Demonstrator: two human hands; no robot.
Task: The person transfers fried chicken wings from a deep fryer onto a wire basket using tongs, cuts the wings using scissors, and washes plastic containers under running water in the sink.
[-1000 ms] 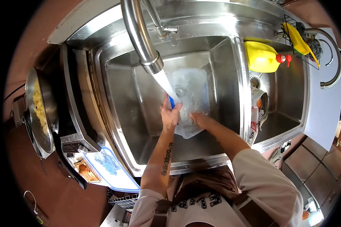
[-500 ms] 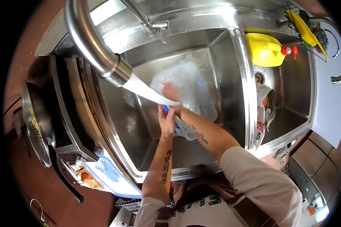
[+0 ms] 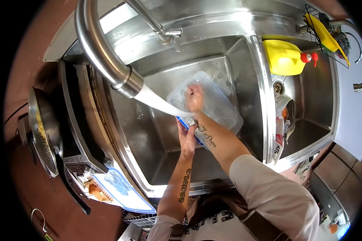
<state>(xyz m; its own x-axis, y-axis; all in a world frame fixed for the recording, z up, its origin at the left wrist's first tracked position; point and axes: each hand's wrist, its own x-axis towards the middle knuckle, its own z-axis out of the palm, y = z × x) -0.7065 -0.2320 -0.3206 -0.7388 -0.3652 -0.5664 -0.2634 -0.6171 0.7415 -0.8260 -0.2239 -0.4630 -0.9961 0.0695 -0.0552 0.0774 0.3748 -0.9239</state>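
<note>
A clear plastic container (image 3: 225,105) with a blue rim is tilted inside the large sink basin. My left hand (image 3: 187,138) grips its near rim, fingers closed around the edge. Reaching over the container, my right hand (image 3: 194,97) has curled fingers against its wet inner surface; whether something is inside them is hidden. From the steel faucet (image 3: 128,82), a white stream of water (image 3: 159,102) pours down to my right wrist and the container's rim.
Steel walls of the sink (image 3: 149,168) surround my hands. In the right basin are a yellow jug (image 3: 283,58) with a red pump and some crumpled packaging (image 3: 283,120). A blue-rimmed lid (image 3: 122,190) leans at lower left, near a pan (image 3: 46,128).
My right hand has shifted slightly right and its fingers now show more clearly. The container and my left hand appear a little lower and further right; the whole view has shifted slightly too.
</note>
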